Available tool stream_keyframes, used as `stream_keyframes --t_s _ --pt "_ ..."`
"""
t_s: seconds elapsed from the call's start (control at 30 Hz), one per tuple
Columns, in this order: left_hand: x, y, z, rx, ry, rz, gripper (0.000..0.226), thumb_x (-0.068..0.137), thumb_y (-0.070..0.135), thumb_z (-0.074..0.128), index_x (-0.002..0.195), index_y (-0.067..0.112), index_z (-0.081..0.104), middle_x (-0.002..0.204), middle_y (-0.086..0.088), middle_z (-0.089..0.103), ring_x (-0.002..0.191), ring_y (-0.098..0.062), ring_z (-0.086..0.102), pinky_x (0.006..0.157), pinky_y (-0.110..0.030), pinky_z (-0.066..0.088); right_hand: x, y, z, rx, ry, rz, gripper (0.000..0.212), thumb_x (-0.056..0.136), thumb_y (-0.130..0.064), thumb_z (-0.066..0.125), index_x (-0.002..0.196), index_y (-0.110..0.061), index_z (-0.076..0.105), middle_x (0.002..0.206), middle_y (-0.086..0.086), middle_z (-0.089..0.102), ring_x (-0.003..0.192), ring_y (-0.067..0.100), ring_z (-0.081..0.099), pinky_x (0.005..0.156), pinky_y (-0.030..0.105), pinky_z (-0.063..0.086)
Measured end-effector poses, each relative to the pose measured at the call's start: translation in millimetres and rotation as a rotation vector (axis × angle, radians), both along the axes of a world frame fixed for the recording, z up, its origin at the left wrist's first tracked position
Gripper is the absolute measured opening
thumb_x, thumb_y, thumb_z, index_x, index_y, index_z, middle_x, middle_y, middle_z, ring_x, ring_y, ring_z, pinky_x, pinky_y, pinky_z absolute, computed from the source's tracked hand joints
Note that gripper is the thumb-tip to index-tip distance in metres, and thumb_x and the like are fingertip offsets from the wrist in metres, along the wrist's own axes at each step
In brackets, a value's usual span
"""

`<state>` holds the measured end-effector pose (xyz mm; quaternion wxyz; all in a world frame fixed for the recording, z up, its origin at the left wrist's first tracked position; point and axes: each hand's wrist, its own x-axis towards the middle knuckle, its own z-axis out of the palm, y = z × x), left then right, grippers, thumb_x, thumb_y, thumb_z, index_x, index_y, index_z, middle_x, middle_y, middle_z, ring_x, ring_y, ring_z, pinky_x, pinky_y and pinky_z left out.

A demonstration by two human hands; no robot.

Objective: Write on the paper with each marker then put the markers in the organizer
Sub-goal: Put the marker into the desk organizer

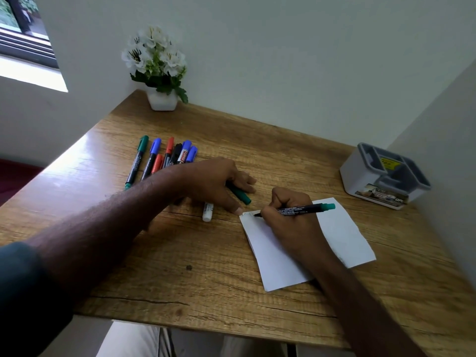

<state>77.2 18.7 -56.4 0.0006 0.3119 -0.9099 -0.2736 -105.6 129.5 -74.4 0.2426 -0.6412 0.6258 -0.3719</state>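
Marker in right hand

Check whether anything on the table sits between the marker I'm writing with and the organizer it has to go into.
Nothing visible does. The right hand grips the green-ended marker over the paper, and the organizer stands farther right. Only paper and bare table lie between them.
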Motion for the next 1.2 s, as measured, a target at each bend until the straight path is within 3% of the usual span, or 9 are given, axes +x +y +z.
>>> stream_keyframes --t_s 1.2 --pt "-0.4 1.0 1.5 0.012 -0.016 0.004 0.061 0.086 0.036 0.070 0.141 0.029 0.047 0.154 0.017 0.033 0.144 -0.001 0.021 0.111 -0.022 0.005 -1.3 -3.0 -1.9 -0.028 -0.001 -0.062 0.028 0.086 -0.011 0.064 0.062 -0.013 0.049 0.060 -0.003 0.050 0.058 0.003 0.045 0.048 0.018 0.036"
